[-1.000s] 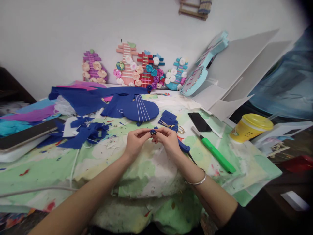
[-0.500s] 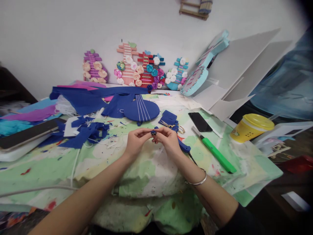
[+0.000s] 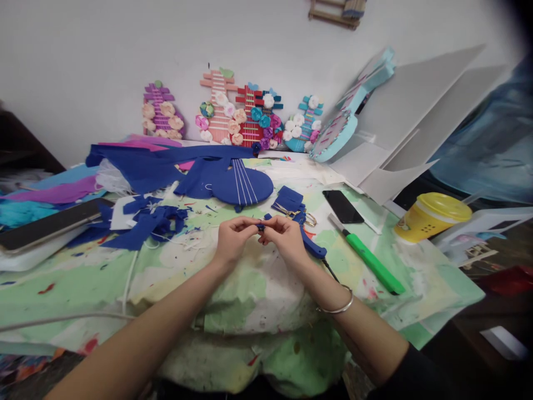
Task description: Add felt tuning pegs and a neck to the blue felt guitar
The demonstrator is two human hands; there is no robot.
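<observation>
My left hand (image 3: 234, 240) and my right hand (image 3: 285, 238) meet above the table, fingertips pinched on a small dark blue piece (image 3: 261, 228) between them. Just beyond my right hand lie gold-handled scissors (image 3: 288, 211) on folded blue fabric (image 3: 289, 197). A blue tool (image 3: 313, 246) with a black cord lies partly hidden behind my right hand. Farther back, a flat blue instrument-shaped piece (image 3: 254, 186) with white strings rests on the table.
Blue scraps (image 3: 162, 222) and a long dark device (image 3: 54, 222) lie left. Right are a black phone (image 3: 342, 206), a green-handled knife (image 3: 375, 263) and a yellow cup (image 3: 433, 216). Decorated instruments (image 3: 250, 116) stand against the wall. A painted cloth (image 3: 166, 289) covers the table.
The view has shifted slightly. My fingers have turned the small blue piece a little, and less of it shows between them.
</observation>
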